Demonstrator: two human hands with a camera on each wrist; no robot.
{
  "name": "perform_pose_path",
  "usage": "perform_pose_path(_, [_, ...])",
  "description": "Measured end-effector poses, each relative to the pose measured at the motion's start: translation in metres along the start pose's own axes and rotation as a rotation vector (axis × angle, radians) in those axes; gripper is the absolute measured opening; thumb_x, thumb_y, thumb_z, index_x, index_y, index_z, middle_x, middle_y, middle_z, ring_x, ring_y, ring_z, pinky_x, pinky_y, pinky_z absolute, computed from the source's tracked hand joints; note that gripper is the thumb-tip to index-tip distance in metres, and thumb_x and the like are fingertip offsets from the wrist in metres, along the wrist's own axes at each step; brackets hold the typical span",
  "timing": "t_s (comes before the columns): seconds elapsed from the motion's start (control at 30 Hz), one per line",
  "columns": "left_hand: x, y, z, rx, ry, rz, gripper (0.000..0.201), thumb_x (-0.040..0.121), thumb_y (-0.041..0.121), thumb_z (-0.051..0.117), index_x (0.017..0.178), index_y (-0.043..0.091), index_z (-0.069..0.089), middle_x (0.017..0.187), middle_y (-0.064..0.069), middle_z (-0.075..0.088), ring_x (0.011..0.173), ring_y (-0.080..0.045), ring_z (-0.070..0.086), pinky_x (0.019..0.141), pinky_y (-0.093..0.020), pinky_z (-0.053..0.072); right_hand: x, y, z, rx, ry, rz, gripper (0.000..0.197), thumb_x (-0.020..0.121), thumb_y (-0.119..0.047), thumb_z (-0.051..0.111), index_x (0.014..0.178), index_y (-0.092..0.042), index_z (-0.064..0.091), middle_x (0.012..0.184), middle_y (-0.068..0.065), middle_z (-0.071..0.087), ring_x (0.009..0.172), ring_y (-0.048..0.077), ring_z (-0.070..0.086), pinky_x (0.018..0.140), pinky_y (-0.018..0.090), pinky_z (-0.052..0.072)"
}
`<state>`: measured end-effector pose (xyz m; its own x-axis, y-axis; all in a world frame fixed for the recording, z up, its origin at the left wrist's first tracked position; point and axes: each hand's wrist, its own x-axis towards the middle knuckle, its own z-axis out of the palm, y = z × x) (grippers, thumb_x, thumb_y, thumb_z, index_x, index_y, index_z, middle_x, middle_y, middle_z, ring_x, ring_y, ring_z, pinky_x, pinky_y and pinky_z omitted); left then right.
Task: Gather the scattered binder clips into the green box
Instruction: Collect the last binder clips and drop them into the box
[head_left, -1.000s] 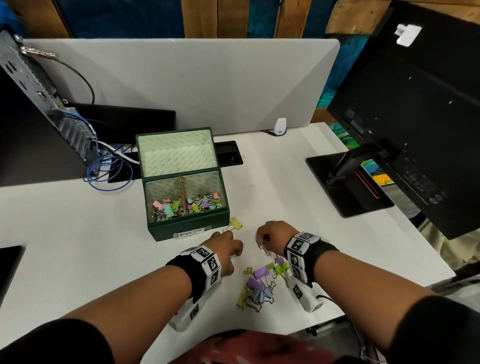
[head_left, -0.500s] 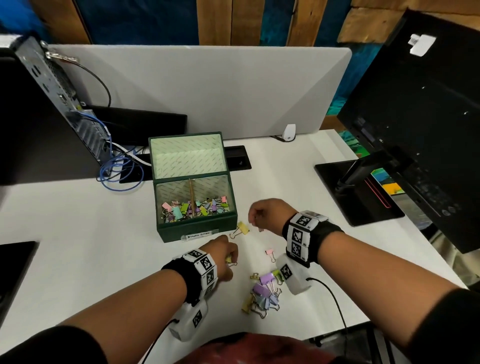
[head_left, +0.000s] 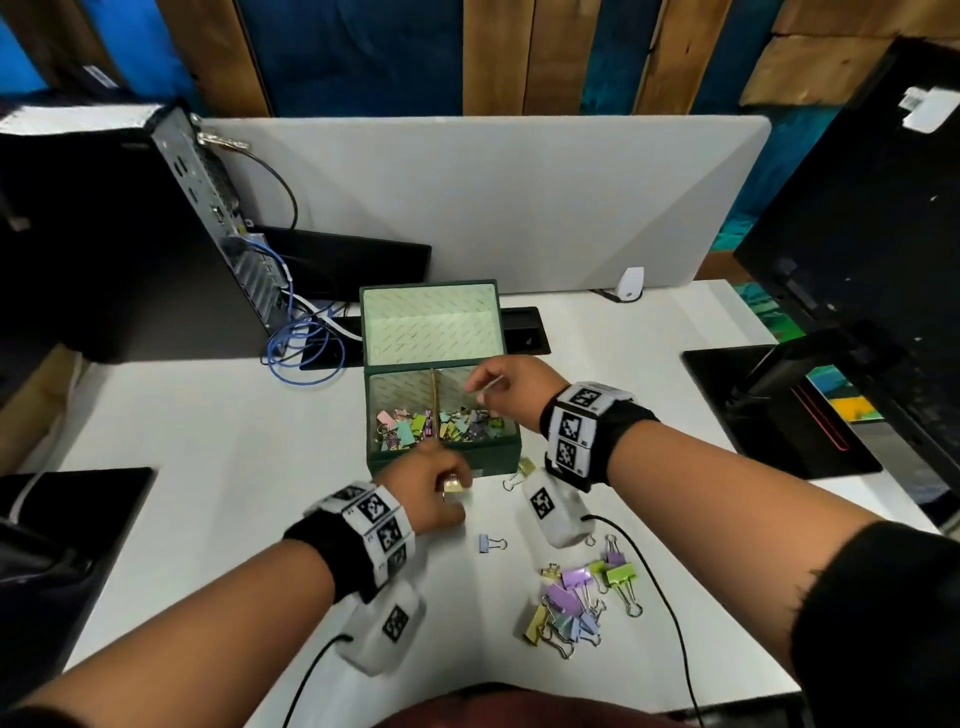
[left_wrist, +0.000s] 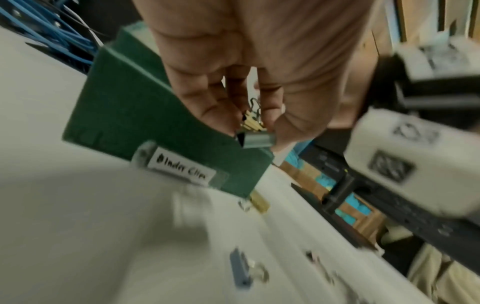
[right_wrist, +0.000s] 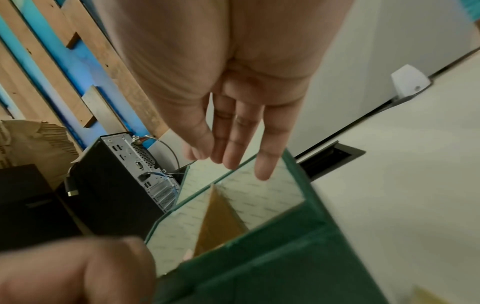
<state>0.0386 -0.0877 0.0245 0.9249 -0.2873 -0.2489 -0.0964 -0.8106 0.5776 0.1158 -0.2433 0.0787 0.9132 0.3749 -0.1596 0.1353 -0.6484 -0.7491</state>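
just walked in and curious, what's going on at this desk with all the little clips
A person is tidying binder clips into an open green box on a white desk. The right hand is over the box's right compartment with fingers straight. The left hand is at the box's front wall, pinching a couple of clips. Many clips already lie in the box. A pile of pastel clips, a blue one and a yellow one remain on the desk.
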Motion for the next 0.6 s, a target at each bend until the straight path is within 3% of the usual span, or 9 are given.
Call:
perform_pose_path(0.1, [0.010,-0.001,-0.019,-0.115,0.113,-0.025,0.032,0.067,0.013,0.074,0.072,0.038,0.054,0.081,0.008,0.043,0.072,-0.012,0.048,0.077,-0.031,0.049,-0.014,0.022,-0.009,-0.008,0.066,0.014,0.017,0.087,-0.003,0.056,0.094,-0.010,0.069,0.089,-0.004,0.061,0.072,0.003,0.053,0.068,0.011,0.040])
perform_pose_path(0.17, [0.019,0.003,-0.026,-0.158,0.194,-0.036,0.026,0.068,0.012,0.073,0.077,0.032,0.060,0.082,0.007,0.044,0.072,-0.012,0.047,0.073,-0.027,0.049,-0.027,0.041,-0.016,-0.017,0.087,0.049,0.016,0.087,-0.003,0.055,0.094,-0.007,0.069,0.084,-0.004,0.060,0.067,-0.001,0.049,0.061,0.000,0.035])
perform_pose_path(0.23, [0.032,0.010,-0.031,-0.171,0.261,-0.033,0.022,0.069,0.011,0.073,0.082,0.026,0.062,0.083,0.005,0.046,0.071,-0.012,0.047,0.069,-0.023,0.046,-0.043,0.063,-0.024,-0.067,0.079,0.100,0.016,0.088,-0.005,0.055,0.095,-0.008,0.069,0.081,-0.006,0.059,0.065,-0.003,0.047,0.058,-0.003,0.034])
perform_pose_path(0.33, [0.050,0.018,-0.036,-0.146,0.291,-0.030,0.021,0.072,0.018,0.074,0.084,0.030,0.061,0.091,0.000,0.050,0.079,-0.015,0.051,0.078,-0.028,0.048,-0.068,0.094,-0.034,-0.214,-0.013,0.179,0.017,0.087,-0.010,0.056,0.100,-0.014,0.067,0.088,-0.006,0.058,0.069,0.002,0.049,0.065,0.007,0.037])
perform_pose_path(0.47, [0.056,0.025,-0.030,-0.066,0.276,0.015,0.022,0.077,0.027,0.070,0.099,0.027,0.066,0.098,-0.004,0.050,0.090,-0.018,0.050,0.082,-0.030,0.044,-0.095,0.122,-0.036,-0.451,-0.294,0.300,0.030,0.083,-0.015,0.061,0.112,-0.022,0.062,0.097,-0.006,0.054,0.091,0.013,0.052,0.088,0.024,0.043])
perform_pose_path(0.53, [0.051,0.030,-0.022,-0.007,0.249,0.095,0.026,0.079,0.025,0.069,0.104,0.022,0.067,0.098,-0.003,0.047,0.091,-0.017,0.047,0.084,-0.031,0.044,-0.110,0.124,-0.036,-0.519,-0.398,0.319,0.044,0.082,-0.016,0.063,0.124,-0.026,0.054,0.111,-0.002,0.052,0.099,0.017,0.054,0.094,0.030,0.044])
perform_pose_path(0.6, [0.042,0.032,-0.011,0.035,0.140,0.170,0.029,0.079,0.027,0.069,0.107,0.020,0.065,0.100,-0.001,0.048,0.090,-0.016,0.050,0.087,-0.031,0.047,-0.121,0.124,-0.031,-0.569,-0.471,0.270,0.063,0.081,-0.015,0.064,0.138,-0.028,0.040,0.132,0.005,0.045,0.116,0.023,0.050,0.101,0.034,0.042])
